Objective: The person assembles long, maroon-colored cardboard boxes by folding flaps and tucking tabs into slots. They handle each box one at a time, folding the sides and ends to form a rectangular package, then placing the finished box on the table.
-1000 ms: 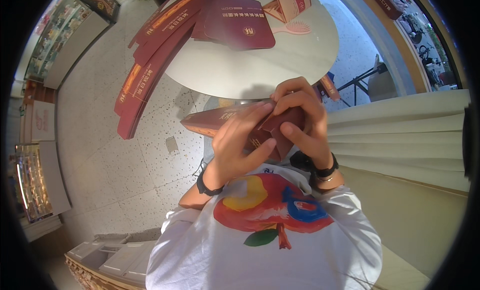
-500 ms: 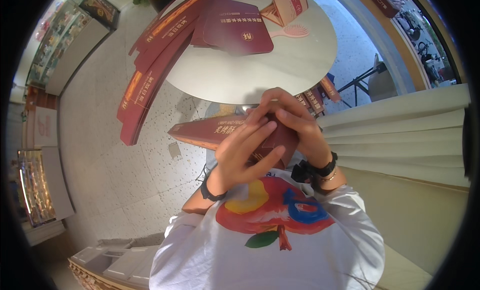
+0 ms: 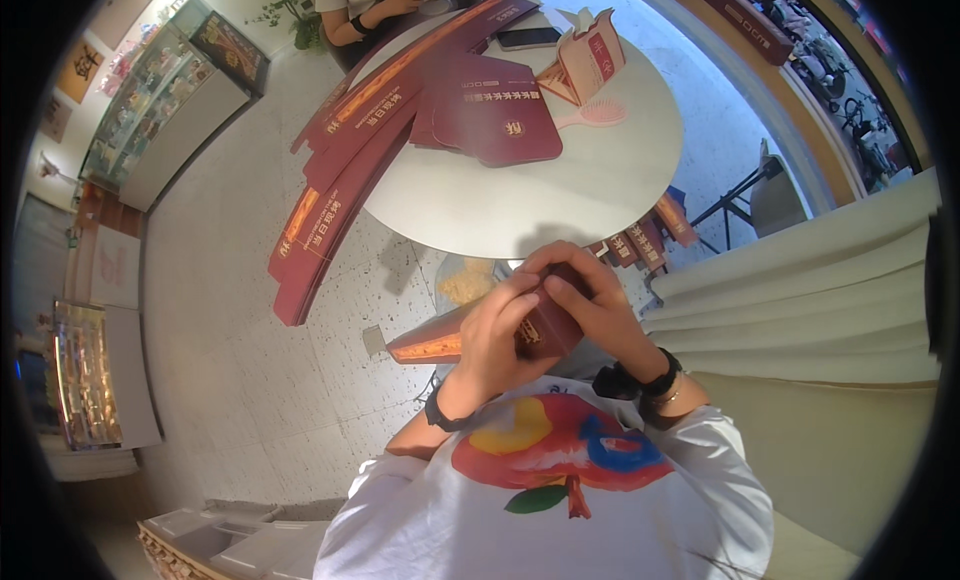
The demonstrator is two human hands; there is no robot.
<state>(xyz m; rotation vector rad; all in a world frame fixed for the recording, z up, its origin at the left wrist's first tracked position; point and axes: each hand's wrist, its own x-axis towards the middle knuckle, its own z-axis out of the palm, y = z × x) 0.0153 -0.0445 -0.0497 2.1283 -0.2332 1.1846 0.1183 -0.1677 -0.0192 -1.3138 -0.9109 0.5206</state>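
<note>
Though angular, maroon cardboard box [image 3: 552, 325] in left hand [image 3: 487, 342] and right hand [image 3: 606, 310]; fingers snug

A long maroon box [image 3: 552, 325], orange picture along one side, points leftward, held between left hand [image 3: 490, 332] and right hand [image 3: 603, 308].

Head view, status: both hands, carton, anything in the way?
Left hand around carton; right hand on its right-hand end. Carton on near side of table, long end pointing left. Table edge just beyond hands.
</note>
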